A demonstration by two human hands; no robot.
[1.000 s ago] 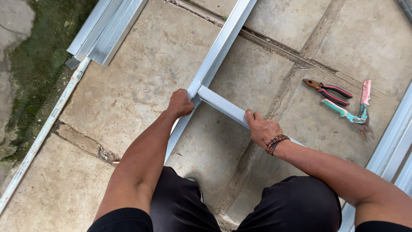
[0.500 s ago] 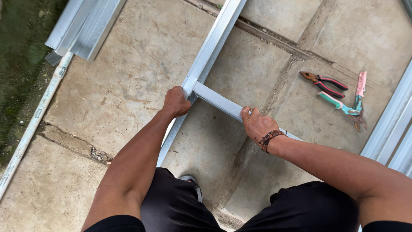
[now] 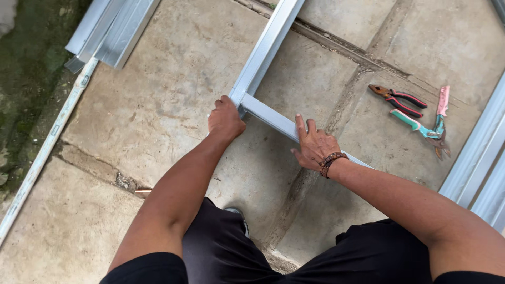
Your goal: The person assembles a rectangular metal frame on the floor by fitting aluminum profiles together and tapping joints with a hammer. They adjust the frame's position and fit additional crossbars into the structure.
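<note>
Steel framing fills both hands: the left hand (image 3: 225, 119) is closed over the corner where the long channel (image 3: 265, 50) meets the cross piece (image 3: 273, 120), and the right hand (image 3: 314, 147) presses flat, fingers spread, on that cross piece. Right of the cross piece, well apart on the concrete floor (image 3: 158, 105), lie red-handled pliers (image 3: 398, 99) and teal-handled snips (image 3: 423, 128).

Both arms are bare from the shoulder down to the hands, with no sleeves showing. The left hand (image 3: 226, 118) wears nothing. The right hand (image 3: 314, 147) has a bracelet (image 3: 331, 161) of dark brown beads wound around its wrist. Black shorts (image 3: 252, 257) cover both thighs, the fabric plain and creased.
</note>
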